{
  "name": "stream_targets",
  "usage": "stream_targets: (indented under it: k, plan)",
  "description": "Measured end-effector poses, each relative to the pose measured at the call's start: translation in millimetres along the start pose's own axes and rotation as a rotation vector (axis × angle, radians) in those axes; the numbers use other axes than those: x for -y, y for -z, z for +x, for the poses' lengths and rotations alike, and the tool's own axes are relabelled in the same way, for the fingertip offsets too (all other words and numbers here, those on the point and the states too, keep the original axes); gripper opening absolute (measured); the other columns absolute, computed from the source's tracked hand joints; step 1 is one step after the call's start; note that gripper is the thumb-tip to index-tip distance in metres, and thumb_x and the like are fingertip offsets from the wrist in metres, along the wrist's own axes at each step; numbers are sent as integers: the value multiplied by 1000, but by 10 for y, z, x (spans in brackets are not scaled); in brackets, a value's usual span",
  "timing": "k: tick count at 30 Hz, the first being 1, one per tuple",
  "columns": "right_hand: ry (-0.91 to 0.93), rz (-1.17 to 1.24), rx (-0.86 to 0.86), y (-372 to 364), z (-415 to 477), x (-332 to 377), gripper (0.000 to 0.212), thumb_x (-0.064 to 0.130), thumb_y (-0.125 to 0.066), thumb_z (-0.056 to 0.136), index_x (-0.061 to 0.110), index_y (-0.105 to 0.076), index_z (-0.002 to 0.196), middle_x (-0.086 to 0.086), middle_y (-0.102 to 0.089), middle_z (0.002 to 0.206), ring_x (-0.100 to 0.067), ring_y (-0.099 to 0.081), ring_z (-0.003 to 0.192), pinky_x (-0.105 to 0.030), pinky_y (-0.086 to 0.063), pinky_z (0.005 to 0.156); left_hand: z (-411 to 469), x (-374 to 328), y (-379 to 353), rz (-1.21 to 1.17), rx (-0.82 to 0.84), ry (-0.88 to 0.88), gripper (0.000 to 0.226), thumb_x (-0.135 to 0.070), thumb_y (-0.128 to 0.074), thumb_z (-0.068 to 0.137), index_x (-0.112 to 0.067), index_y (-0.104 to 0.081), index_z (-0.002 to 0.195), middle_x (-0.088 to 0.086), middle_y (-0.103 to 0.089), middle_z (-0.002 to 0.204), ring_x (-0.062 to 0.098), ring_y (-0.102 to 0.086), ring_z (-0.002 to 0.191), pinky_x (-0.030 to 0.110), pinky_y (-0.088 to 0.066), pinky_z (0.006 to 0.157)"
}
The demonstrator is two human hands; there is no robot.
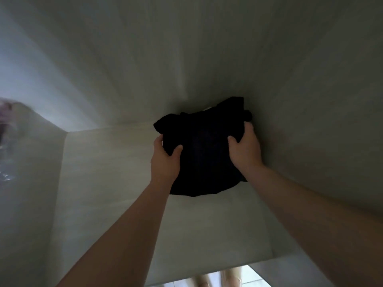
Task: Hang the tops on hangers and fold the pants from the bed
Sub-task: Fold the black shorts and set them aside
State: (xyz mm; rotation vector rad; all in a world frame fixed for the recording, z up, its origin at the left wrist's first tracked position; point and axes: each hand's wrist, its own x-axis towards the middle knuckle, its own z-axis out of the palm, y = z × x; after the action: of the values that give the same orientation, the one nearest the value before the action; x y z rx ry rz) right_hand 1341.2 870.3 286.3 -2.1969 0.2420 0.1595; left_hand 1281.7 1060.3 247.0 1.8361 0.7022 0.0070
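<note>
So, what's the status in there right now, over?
Left hand and right hand both gripping black folded garment. Garment at back corner of pale shelf. Nothing seen blocking it; far left of view blurred.

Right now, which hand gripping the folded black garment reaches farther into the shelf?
The right hand, on the garment's right edge; the left hand grips its left edge, nearer the camera.

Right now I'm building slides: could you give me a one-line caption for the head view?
Left hand and right hand grip a bundled black garment at the back of a pale shelf.
</note>
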Motion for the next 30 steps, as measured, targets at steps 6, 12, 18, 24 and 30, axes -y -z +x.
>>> stream_targets:
  k: [6,12,18,24,30]
  plan:
    - [408,-661,-94,-245,-240,-376,69,24,-56,88,31,-34,153,-8,-22,164,-35,-21,148,-61,-17,116,-210,224,-335,603,-202,-410,59,-45,-50,100,-33,-32,155,8,-24,165,36,-22,149,55,-25,114]
    - [325,-810,83,-562,-23,-789,64,53,-35,102,36,-13,160,-10,-8,168,-38,-11,152,-67,-16,115,14,573,-665,807,51,-242,60,-64,-25,100,-53,-2,154,-3,7,169,38,2,153,68,-16,115]
    - [342,-828,67,-700,555,-759,67,57,-22,100,35,-1,160,-11,-6,168,-35,-13,152,-63,-21,114,565,404,-843,796,28,-303,60,-66,-21,100,-55,8,151,-6,12,168,40,6,152,73,-15,112]
    - [311,-796,91,-846,762,-809,68,58,-12,97,37,14,157,-7,10,168,-30,-2,153,-61,-9,118,759,422,-918,800,-3,-310,60,-67,-21,100,-57,9,150,-9,14,167,41,6,152,73,-17,110]
    - [257,-821,276,-650,721,-701,70,59,-20,101,41,25,152,-4,20,166,-28,7,154,-56,0,121,682,271,-786,841,154,-232,64,-68,-24,99,-57,14,150,-10,22,165,38,10,152,69,-14,115]
